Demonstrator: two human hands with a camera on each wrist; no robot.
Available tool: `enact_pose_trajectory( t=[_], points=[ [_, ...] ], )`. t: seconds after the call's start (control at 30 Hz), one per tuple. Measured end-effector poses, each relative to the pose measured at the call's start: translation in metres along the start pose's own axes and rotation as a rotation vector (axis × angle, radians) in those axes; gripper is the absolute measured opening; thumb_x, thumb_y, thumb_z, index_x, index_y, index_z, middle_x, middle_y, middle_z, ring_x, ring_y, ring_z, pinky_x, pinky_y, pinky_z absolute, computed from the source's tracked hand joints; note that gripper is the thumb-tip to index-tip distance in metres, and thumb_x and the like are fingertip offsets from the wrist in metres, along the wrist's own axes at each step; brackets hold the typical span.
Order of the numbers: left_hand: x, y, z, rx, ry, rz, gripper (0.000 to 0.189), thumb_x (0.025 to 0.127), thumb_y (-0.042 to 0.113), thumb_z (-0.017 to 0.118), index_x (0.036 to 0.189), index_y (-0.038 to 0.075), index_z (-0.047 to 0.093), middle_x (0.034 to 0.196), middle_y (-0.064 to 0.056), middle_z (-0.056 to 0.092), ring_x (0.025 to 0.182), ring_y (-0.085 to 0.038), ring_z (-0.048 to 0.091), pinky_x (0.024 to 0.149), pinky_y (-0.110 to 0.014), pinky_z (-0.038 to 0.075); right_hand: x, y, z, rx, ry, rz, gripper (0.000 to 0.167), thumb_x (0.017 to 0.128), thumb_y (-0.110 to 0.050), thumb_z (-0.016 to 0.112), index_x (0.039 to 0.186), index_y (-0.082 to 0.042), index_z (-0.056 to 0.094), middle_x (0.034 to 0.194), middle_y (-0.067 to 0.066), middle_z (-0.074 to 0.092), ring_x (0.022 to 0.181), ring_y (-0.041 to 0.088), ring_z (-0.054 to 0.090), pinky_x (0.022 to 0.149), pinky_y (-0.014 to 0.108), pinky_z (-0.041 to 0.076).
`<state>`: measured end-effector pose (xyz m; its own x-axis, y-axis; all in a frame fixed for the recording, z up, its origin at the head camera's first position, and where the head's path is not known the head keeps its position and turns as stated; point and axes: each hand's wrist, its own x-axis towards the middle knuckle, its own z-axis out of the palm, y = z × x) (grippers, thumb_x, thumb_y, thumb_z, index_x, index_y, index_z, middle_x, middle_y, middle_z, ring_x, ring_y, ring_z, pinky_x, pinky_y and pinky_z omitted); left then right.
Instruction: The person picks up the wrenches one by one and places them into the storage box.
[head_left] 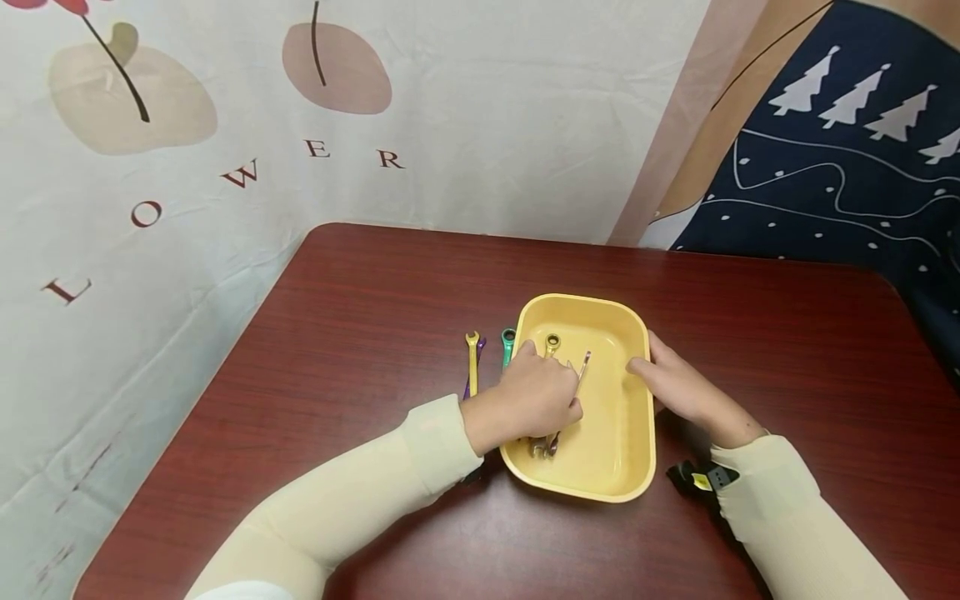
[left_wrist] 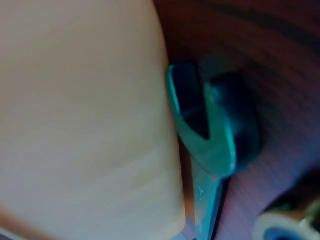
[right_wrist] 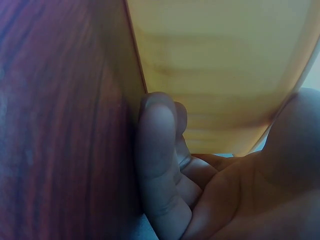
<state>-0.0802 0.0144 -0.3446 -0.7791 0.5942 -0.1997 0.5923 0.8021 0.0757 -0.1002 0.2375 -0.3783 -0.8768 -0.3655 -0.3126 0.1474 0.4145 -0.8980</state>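
Note:
My left hand is down inside a yellow plastic tray, fingers curled over a silver wrench. One end of that wrench sticks out past the knuckles; the fingertips are hidden beneath the hand. Wrench heads show just below the hand, and a gold ratchet wrench lies above it in the tray. My right hand grips the tray's right wall, thumb over the rim. In the right wrist view its fingers curl against the outside, low by the tabletop.
Left of the tray lie a green wrench, a yellow wrench and a purple wrench. The green wrench's open end sits close beside the tray wall in the left wrist view. A printed cloth hangs behind the brown table.

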Motion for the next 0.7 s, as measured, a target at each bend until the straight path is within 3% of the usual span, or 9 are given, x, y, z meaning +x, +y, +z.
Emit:
enact_pose_trajectory(
  t=[0.7],
  points=[
    [0.0026, 0.0006, 0.0042, 0.051, -0.068, 0.002, 0.033, 0.095, 0.035, 0.054, 0.064, 0.023, 0.054, 0.067, 0.006, 0.059, 0.060, -0.014, 0.053, 0.089, -0.041, 0.035, -0.0011, -0.0008, -0.0008, -0.004, -0.002, 0.007, 0.063, 0.100, -0.015, 0.039, 0.157, -0.009, 0.011, 0.095, 0.022, 0.070, 0.072, 0.027, 0.074, 0.059, 0.045, 0.059]
  ],
)
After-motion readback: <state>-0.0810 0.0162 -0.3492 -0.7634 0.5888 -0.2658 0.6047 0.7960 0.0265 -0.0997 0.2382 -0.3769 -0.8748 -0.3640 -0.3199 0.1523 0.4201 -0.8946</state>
